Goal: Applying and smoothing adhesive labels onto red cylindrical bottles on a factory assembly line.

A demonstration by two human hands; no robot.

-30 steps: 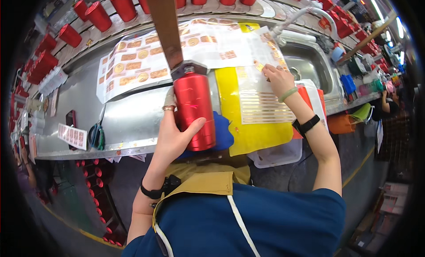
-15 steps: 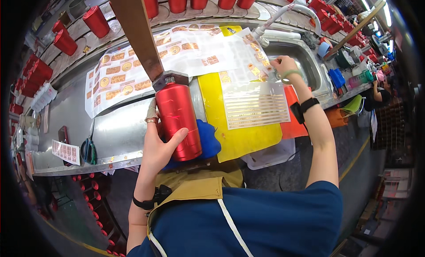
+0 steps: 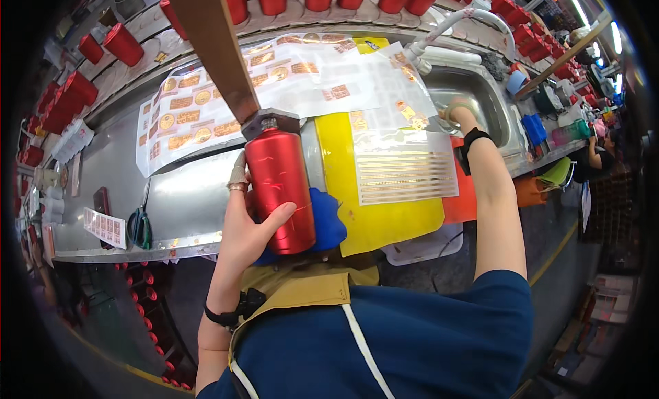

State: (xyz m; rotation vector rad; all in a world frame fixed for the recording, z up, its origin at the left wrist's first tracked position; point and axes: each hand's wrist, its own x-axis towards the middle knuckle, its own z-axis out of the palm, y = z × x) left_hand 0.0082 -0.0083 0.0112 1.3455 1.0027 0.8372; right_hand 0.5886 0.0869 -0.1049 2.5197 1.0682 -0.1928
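My left hand (image 3: 250, 227) is closed around the side of a red metallic bottle (image 3: 281, 193), its thumb across the front. The bottle's narrow top meets a dark octagonal block (image 3: 271, 122) at the foot of a brown bar (image 3: 213, 49). Down in the metal sink (image 3: 504, 117) reaches my right hand (image 3: 461, 112), its fingers blurred and mostly hidden. Beside it lie a white sheet of gold decals (image 3: 405, 90) and a clear sheet of thin gold strips (image 3: 405, 167) on a yellow mat (image 3: 391, 227). A blue cloth (image 3: 329, 217) shows behind the bottle.
A larger decal sheet (image 3: 185, 117) covers the back of the metal counter (image 3: 185, 200). Dark-handled scissors (image 3: 140, 226) and a small label sheet (image 3: 104, 227) lie at left. A faucet (image 3: 473, 16) arches over the sink. Red canisters (image 3: 123, 44) stand on a conveyor behind.
My right hand has moved from the decal sheet's right edge down into the sink. My left hand keeps its hold on the bottle. The canisters on the conveyor have shifted.
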